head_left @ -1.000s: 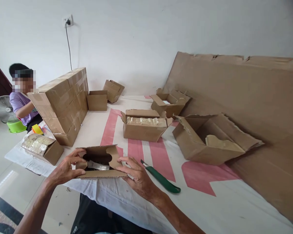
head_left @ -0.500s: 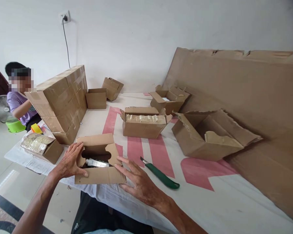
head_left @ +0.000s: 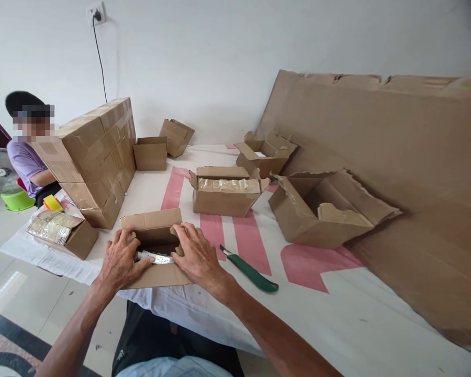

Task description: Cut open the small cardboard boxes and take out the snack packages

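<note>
A small cardboard box (head_left: 157,276) sits at the table's front edge, its long flaps spread apart. My left hand (head_left: 121,261) is closed around its left end, fingers on the end flap and thumb reaching over the opening. On the opposite end, my right hand (head_left: 199,256) grips the right end flap, which folds inward. Silvery packets (head_left: 161,258) show inside; the rest of the contents is dark. To the right of the box lies a green-handled utility knife (head_left: 253,272), blade pointing away to the left.
A carton packed with wrapped items (head_left: 227,201) stands beyond the knife. Open cartons (head_left: 322,230) are at right, before a large leaning cardboard sheet (head_left: 400,157). At left are stacked taped boxes (head_left: 98,157), a taped box (head_left: 80,241), yellow tape (head_left: 53,203) and a seated person (head_left: 25,162).
My right hand has moved from the box's right outer side up onto its end flap, bending it inward. My left thumb has shifted over the opening. The view has shifted slightly.
</note>
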`<state>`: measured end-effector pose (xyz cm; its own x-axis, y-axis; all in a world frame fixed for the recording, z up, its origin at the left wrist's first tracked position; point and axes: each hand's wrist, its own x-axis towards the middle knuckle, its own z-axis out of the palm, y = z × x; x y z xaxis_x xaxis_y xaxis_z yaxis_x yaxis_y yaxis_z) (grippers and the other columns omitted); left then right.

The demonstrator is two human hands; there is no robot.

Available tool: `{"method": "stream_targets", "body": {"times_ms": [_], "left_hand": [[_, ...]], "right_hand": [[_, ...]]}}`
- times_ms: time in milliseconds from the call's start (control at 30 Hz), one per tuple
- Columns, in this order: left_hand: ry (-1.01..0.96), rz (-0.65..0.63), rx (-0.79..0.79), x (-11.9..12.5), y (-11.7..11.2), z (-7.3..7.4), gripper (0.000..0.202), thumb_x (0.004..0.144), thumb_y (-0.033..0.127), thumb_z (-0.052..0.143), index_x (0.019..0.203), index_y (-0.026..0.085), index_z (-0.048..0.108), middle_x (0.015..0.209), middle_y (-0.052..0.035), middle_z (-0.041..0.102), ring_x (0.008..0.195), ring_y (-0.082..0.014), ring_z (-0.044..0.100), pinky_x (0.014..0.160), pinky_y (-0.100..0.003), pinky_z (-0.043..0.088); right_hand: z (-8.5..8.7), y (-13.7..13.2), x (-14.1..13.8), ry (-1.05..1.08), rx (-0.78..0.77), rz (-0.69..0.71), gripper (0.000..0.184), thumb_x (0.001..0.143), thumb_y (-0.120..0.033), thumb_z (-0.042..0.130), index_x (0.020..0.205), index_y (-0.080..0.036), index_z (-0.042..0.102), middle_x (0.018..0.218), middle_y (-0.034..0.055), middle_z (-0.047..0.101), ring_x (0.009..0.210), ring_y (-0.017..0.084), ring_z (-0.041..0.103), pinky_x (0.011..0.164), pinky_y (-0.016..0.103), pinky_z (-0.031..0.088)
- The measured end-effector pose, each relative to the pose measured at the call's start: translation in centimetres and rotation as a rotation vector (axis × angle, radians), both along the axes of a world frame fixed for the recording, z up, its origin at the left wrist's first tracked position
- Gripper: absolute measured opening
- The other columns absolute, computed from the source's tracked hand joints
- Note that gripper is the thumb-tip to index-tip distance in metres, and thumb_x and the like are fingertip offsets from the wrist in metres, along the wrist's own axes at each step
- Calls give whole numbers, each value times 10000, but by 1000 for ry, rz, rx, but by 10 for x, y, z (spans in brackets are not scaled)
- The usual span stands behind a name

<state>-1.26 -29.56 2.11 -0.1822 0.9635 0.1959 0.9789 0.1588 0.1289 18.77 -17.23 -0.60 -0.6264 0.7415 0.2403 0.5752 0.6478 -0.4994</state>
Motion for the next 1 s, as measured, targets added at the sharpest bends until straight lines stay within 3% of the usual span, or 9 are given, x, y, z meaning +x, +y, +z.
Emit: {"method": "stream_targets", "body": {"times_ms": [100,200,333,433,500,600,700,800,1000], "left_hand": [[-90,55,107,-10,-2,-2,245,899,363,747,1078,199,710,1486,-173,585,1310,-413,603,1060,-630,546],[-345,62,242,-24,-11,-11,309,962,353,652,1243,226,678,1563,-148,537,1372,-356,605,1049,-538,590],[-571,86,266,-22,-26,-30,920,817,565,861,1597,277,468,1720,-155,367,1565,-414,429,1139,-565,548],[-595,108,285,-7,-32,-42,1203,694,534,968,1687,274,341,1750,-165,308,1626,-437,326,1288,-606,384],[-611,123,287,1,-33,-46,1234,676,470,986,1699,294,321,1762,-153,286,1636,-434,310,1300,-594,373],[-638,144,290,5,-33,-49,1259,637,400,1008,1694,313,331,1764,-146,279,1633,-436,316,1291,-591,393],[-666,140,290,3,-32,-49,1249,635,376,1009,1689,309,341,1763,-152,274,1626,-441,331,1284,-599,402],[-679,110,294,2,-33,-51,1234,654,340,996,1694,308,331,1768,-158,262,1625,-445,334,1280,-606,406],[-682,91,287,2,-33,-59,1257,670,316,984,1712,320,283,1788,-168,210,1637,-446,305,1288,-613,389]], "right_hand": [[-3,12,12,59,-18,-40,472,939,-167,512,1396,-234,610,1321,121,709,1103,276,699,828,383,563],[-21,24,31,207,-93,-119,496,984,-225,473,1472,-203,557,1204,121,756,958,243,732,801,368,578],[-36,30,48,236,147,-208,506,964,-291,583,1453,-158,570,1308,190,713,1127,322,701,895,464,596],[-14,27,49,105,473,-100,327,975,-200,597,1284,-151,693,1410,207,670,1350,375,587,1101,543,498],[12,24,38,-29,514,88,239,1018,-139,529,1093,-174,754,1287,160,735,1290,329,627,1107,488,481],[46,17,6,-307,296,379,315,1076,-197,484,932,-185,763,1026,105,777,983,241,719,894,365,525],[55,13,-35,-578,48,511,255,1044,-319,588,1043,-154,782,1134,157,785,1061,290,739,898,367,518],[39,18,-66,-696,-56,543,341,935,-394,748,1127,-115,789,1255,234,766,1201,370,721,985,414,527],[-11,30,-89,-593,-148,530,287,704,-253,883,970,-166,822,1023,184,830,996,343,802,880,423,603]]}}
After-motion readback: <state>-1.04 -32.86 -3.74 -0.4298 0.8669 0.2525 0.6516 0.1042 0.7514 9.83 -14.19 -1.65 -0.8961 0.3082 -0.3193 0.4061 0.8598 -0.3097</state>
